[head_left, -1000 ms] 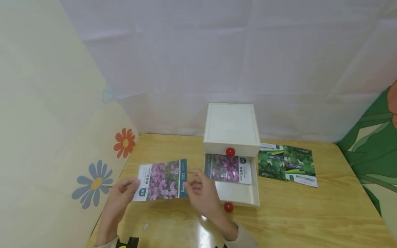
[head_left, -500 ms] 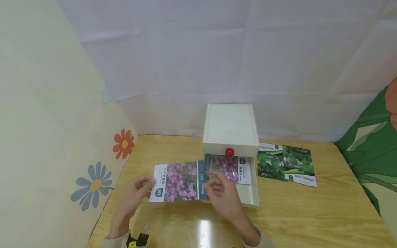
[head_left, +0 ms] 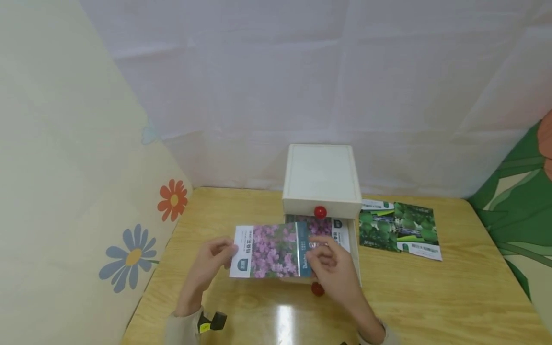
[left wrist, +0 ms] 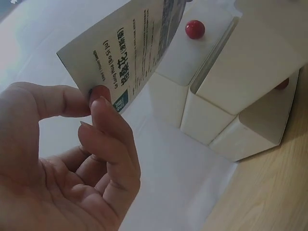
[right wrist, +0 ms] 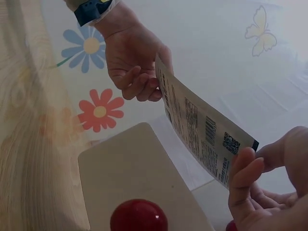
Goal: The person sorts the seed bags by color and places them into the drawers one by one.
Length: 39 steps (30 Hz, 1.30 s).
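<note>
Both hands hold a seed packet (head_left: 274, 251) printed with pink flowers, level above the table and overlapping the pulled-out drawer (head_left: 356, 258) in the head view. My left hand (head_left: 212, 263) pinches its white end between thumb and fingers; my right hand (head_left: 334, 268) pinches the dark teal end. The packet's back, with a barcode and small print, faces the right wrist camera. Under it, a similar pink-flower packet (head_left: 340, 235) lies in the drawer, partly covered by the held packet and my right hand.
The white drawer box (head_left: 322, 172) stands against the back cloth, with a red knob (head_left: 320, 212) on its upper front and another red knob (head_left: 317, 289) on the pulled-out drawer. Two green-leaf packets (head_left: 417, 227) lie on the wooden table (head_left: 453, 297) to its right.
Both hands have carried the pink-flower packet rightward, from left of the box to over the open drawer. The drawer and the green packets have stayed where they were.
</note>
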Available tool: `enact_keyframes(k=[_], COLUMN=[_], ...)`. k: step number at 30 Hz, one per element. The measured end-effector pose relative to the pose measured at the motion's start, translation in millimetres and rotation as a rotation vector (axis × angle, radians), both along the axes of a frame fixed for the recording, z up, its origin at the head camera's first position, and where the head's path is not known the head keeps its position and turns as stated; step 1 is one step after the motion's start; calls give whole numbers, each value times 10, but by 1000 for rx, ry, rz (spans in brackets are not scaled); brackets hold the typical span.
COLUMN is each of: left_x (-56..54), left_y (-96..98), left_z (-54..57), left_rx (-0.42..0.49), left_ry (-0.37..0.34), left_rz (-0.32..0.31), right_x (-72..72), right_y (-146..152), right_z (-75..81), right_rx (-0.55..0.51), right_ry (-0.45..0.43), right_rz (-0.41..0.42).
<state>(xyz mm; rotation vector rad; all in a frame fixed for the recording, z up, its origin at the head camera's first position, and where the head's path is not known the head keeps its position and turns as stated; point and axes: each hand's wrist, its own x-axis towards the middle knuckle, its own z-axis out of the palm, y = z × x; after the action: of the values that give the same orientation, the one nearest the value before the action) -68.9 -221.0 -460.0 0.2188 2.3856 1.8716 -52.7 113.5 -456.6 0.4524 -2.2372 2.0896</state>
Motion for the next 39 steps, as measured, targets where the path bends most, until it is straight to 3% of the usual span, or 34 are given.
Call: enact_keyframes(k=[5,11,16,22,32,39], left_x=[-76,-101,-116,-127,-160,-205], left_y=[94,195,277,366,525,641], left_z=[-29,11,38,38,20,35], left_rx=[26,46,91,127,54,16], left_ry=[35,50,82,46,15,-2], left_rz=[-59,-105,-156,-201,-221,-221], right_x=[-8,-10,-12,-15,-53,-85], right_y=[134,278,385,521,750,859], right_z=[-5,24,50,96,99,74], right_rx=[30,23,22,15,-8,-14], right_ry=[13,33,-13,-71,-31,14], right_rz=[-16,-1,15,35,99,84])
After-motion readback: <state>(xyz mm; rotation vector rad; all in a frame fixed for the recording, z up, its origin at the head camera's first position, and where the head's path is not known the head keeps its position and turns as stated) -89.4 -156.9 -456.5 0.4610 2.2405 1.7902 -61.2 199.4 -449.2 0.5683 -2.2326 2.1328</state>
